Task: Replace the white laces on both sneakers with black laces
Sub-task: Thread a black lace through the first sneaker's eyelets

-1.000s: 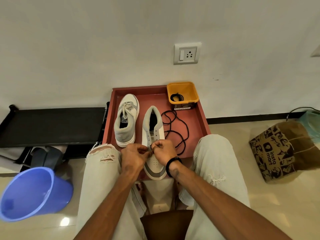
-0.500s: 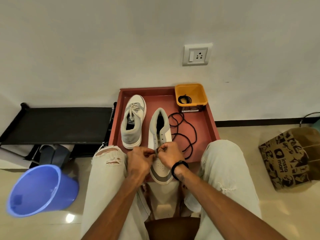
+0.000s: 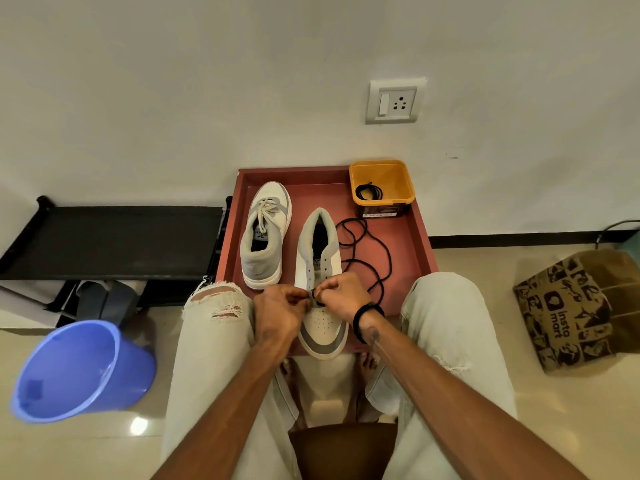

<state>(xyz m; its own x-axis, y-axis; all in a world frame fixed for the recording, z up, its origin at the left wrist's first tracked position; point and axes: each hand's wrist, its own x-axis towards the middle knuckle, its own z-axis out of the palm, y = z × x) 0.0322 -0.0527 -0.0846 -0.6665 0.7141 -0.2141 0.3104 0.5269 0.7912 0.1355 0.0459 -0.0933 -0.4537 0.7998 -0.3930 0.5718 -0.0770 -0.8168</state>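
While the wall fills the upper half of the view, the floor below holds a red tray (image 3: 417, 237) pushed against it, with a black rack (image 3: 110, 240) at its nine o'clock and a printed paper bag (image 3: 571, 310) at its three o'clock, the bag cut off by the frame edge. A blue bucket (image 3: 83, 372) lies tipped at seven o'clock. On the tray, the left sneaker (image 3: 265, 237) has its white lace (image 3: 266, 211) in place. The right sneaker (image 3: 320, 282) shows bare eyelets, its middle hidden by the hands. A black lace (image 3: 369, 247) loops across the tray at its three o'clock. At one o'clock an orange tub (image 3: 382, 178) holds a coiled black lace (image 3: 369, 192). The left hand (image 3: 278, 311) and right hand (image 3: 341, 294) meet over the eyelets, each pinching the lace; the pinched ends are too small to make out.
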